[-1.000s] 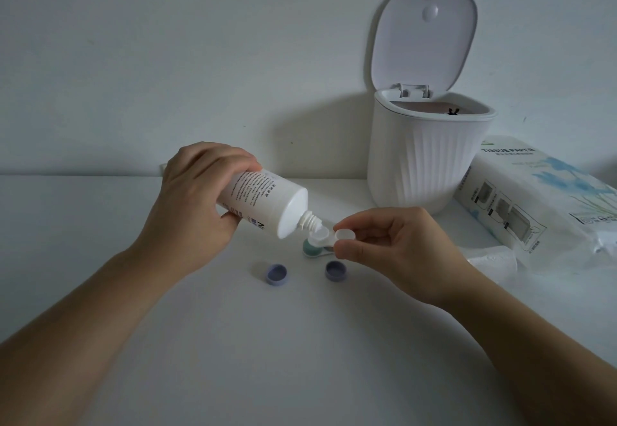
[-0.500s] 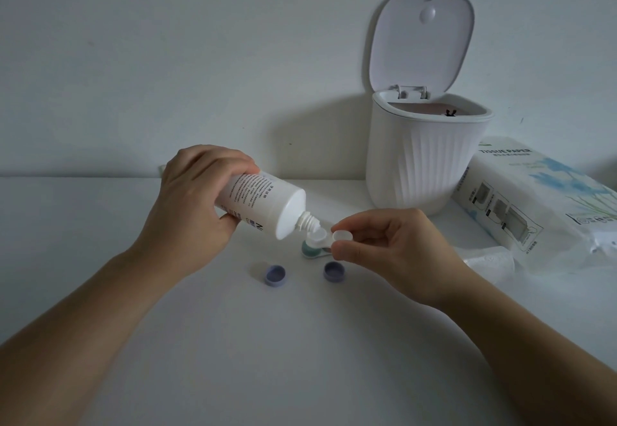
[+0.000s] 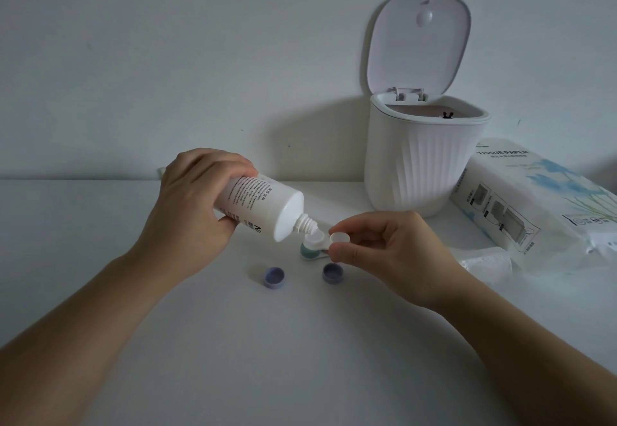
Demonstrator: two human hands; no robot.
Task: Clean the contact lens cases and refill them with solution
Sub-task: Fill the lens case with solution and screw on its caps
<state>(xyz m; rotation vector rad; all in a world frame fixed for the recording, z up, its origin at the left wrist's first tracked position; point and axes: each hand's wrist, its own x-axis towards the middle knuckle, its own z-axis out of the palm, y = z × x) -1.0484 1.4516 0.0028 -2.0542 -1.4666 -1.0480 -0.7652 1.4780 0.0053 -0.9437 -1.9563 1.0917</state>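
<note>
left hand (image 3: 187,205) wraps the white bottle (image 3: 258,205), fingers curled over the top, thumb underneath. bottle is tipped down to the right with its cap off; the threaded nozzle (image 3: 306,224) points into the near well of the clear lens case (image 3: 325,238) and looks to be touching or just above its rim; cannot tell which. no liquid can be made out.

landmark for places: the clear lens case, held above the white table (image 3: 100,225).

left of and below the case: 1 purple cap (image 3: 274,277) lying open side up on the table, well apart from the bottle hand.

directly under the case: a second lens case with a green cap (image 3: 306,249), on the table, partly hidden by the clear one; its right half cannot be seen.

below the case, a little right: a second purple cap (image 3: 333,273), open side up, just beside the right thumb.

right hand (image 3: 394,252) pinches the far well of the clear case between thumb and forefinger; the remaining fingers are curled loosely inward.

right of the case, behind the hand: white ribbed bin (image 3: 424,165), lid (image 3: 419,41) standing open, against the wall.

further right: a pack of tissue paper (image 3: 534,198) lying flat, and a crumpled tissue (image 3: 490,258) in front of it, near the right wrist.
</note>
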